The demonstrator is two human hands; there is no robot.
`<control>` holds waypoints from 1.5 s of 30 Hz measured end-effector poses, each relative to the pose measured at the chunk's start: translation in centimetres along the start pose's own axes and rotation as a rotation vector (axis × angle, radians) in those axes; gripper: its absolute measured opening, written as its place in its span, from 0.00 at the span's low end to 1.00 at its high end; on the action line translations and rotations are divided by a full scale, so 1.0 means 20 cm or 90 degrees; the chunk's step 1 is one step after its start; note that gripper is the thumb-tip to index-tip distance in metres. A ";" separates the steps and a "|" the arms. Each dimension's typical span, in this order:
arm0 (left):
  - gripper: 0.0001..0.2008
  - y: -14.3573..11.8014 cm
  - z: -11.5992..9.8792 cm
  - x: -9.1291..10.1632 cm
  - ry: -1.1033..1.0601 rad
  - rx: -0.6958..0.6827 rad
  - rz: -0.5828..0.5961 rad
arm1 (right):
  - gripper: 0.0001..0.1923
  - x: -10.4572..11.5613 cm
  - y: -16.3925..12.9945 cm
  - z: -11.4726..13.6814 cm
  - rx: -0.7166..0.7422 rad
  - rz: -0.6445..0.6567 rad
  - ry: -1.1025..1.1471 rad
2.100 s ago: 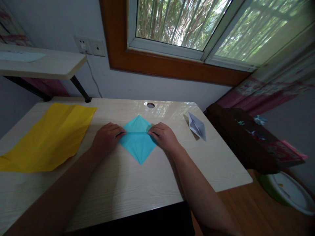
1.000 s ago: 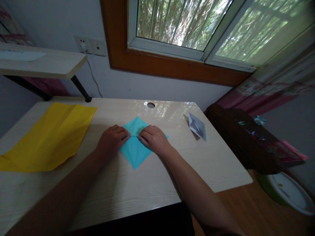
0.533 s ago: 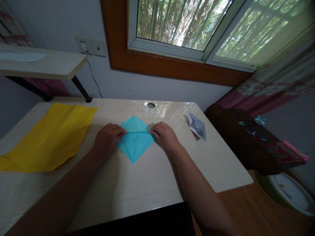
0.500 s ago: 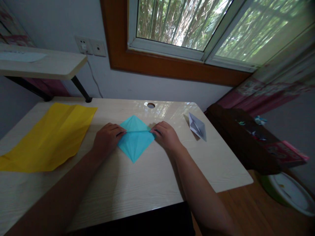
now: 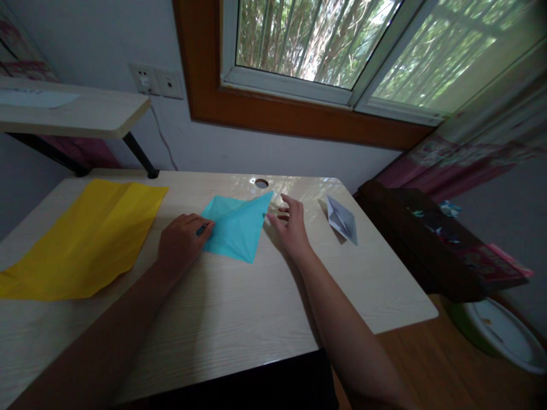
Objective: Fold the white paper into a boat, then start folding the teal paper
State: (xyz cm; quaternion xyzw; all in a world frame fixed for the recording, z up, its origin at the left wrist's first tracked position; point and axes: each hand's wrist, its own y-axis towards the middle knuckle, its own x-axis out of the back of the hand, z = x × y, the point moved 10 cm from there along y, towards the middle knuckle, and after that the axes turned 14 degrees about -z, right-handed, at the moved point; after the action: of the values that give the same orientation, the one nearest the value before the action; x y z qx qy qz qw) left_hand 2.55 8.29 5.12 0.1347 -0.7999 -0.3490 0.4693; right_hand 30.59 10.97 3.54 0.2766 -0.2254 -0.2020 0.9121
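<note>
step: mid-fold, turning blue paper (image 5: 235, 230) on worktop (image 5: 239, 319) | left hand (image 5: 182, 242) grip pinched on its 9 o'clock corner | right hand (image 5: 290, 225) grip spread open, empty, at 3 o'clock | next: likely flatten, press crease

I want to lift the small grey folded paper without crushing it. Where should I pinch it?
Pinch the grey folded paper along its raised centre ridge, coming from above with the right hand, the nearer one. Its flaps slope down to the table, so the ridge is probably the easiest part to pinch.
</note>
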 end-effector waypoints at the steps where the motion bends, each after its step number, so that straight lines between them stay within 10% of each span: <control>1: 0.14 0.00 0.01 0.00 0.002 0.010 -0.001 | 0.37 -0.02 -0.01 -0.03 -0.039 0.005 0.021; 12: 0.15 0.00 -0.04 -0.02 -0.135 0.075 0.031 | 0.45 -0.27 -0.17 0.01 -0.249 0.249 0.317; 24: 0.23 -0.01 0.23 -0.09 -0.228 0.234 -0.006 | 0.48 -0.21 -0.16 0.09 -0.345 0.280 0.480; 36: 0.28 -0.10 -0.04 -0.23 -0.459 0.158 0.221 | 0.46 -0.21 -0.20 0.11 -0.391 0.331 0.500; 45: 0.35 -0.10 0.01 -0.23 -0.719 0.402 0.213 | 0.40 -0.21 -0.16 0.05 -0.412 0.259 0.497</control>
State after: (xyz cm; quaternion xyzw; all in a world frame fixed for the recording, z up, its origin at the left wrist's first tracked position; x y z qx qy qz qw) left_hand 4.54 9.45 0.53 -0.0639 -0.9966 -0.0376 -0.0356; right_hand 25.91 10.17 1.20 -0.0130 0.1549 0.0372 0.9871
